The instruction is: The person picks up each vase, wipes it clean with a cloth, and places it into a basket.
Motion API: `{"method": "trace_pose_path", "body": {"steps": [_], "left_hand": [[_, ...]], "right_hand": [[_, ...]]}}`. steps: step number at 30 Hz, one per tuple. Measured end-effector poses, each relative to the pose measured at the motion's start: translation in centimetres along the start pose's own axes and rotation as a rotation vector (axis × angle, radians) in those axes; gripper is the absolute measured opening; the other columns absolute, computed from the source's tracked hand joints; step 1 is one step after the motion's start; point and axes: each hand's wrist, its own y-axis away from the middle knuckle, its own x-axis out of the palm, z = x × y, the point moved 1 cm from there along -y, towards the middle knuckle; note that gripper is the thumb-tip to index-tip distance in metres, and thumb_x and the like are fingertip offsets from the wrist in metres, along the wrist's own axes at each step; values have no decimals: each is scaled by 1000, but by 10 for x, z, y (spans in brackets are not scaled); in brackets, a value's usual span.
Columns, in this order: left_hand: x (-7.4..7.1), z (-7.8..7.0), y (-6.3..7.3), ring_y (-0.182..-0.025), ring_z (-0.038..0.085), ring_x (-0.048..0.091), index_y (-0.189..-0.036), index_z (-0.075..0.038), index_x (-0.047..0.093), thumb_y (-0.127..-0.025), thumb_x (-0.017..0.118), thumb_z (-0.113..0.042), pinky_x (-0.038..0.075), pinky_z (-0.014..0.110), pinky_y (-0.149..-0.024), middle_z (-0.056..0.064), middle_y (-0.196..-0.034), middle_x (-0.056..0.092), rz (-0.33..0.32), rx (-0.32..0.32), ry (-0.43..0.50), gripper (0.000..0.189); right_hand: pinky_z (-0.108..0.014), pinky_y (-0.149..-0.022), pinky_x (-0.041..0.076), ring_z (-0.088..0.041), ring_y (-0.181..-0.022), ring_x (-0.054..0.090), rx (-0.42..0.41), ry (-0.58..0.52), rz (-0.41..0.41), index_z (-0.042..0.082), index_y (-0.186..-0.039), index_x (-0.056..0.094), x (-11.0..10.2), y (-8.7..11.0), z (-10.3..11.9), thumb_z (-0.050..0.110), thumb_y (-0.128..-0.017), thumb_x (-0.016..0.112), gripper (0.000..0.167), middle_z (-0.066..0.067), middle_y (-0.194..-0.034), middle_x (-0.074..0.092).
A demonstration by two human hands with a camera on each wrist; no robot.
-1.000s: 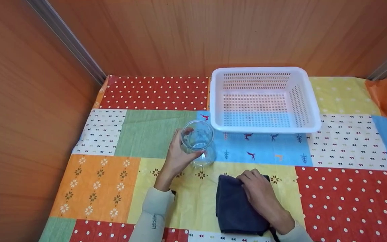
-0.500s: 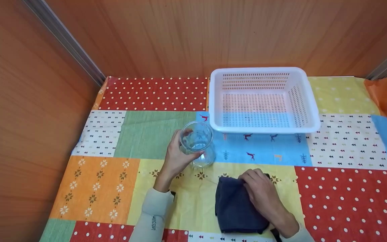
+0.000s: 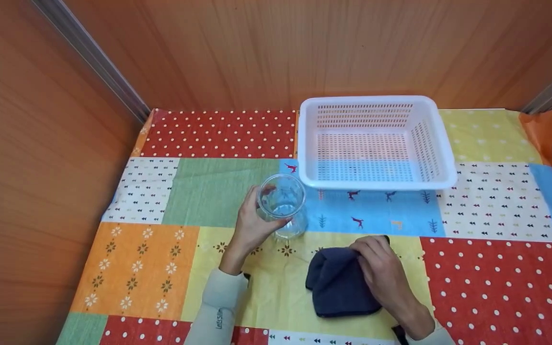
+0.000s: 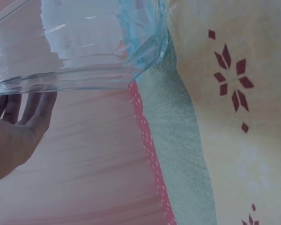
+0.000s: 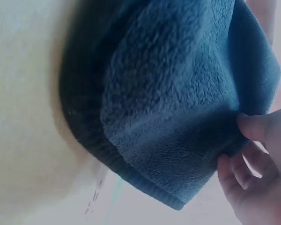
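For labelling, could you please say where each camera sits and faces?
Head: worn there, facing forward and down at glass jar, plush cloth and plastic basket; left hand and right hand show.
Left wrist: worn there, facing the jar; left hand partly shows.
Right wrist: worn there, facing the cloth; right hand partly shows.
Head and left wrist share the jar.

1 clear glass jar (image 3: 291, 226), mouth up, is near 1 dark, fuzzy, folded cloth (image 3: 340, 287).

Navy cloth (image 3: 340, 290), multicoloured patchwork tablecloth (image 3: 281, 280)
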Motion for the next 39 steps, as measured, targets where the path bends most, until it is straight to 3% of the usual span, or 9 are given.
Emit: {"method": "trace_pose_path", "body": {"steps": [10, 19, 30, 39], "left_hand": [[1, -1, 2, -132, 32, 55, -142, -7, 55, -76, 96, -20, 47, 60, -114, 9, -137, 61, -1, 14, -8, 79], [5, -3, 4, -131, 33, 56, -142, -7, 56, -75, 96, -21, 46, 61, -113, 10, -137, 62, 17, 14, 8, 79], [8, -8, 5, -130, 34, 56, -141, -8, 55, -75, 97, -20, 49, 58, -112, 9, -137, 61, 36, 13, -4, 79], [16, -10, 8, -128, 32, 57, -137, -9, 57, -75, 97, -23, 51, 56, -110, 10, -135, 61, 84, 47, -11, 76]], "right_hand": [[-17, -100, 47, -22, -105, 60, 21, -74, -78, 9, -103, 77, -4, -4, 1, -22, -85, 71, 36, -3, -107, 71], [-13, -104, 43, -24, -106, 59, 12, -92, -145, 8, -104, 78, -5, -9, 1, -26, -82, 70, 41, -5, -109, 72], [-10, -108, 39, -29, -105, 56, 32, -141, -168, 3, -104, 77, -10, -10, -3, -23, -87, 65, 34, -12, -108, 70], [-14, -110, 41, -31, -101, 57, -72, -130, -253, 2, -103, 77, -12, -18, -6, -22, -85, 63, 32, -14, -105, 71]]}}
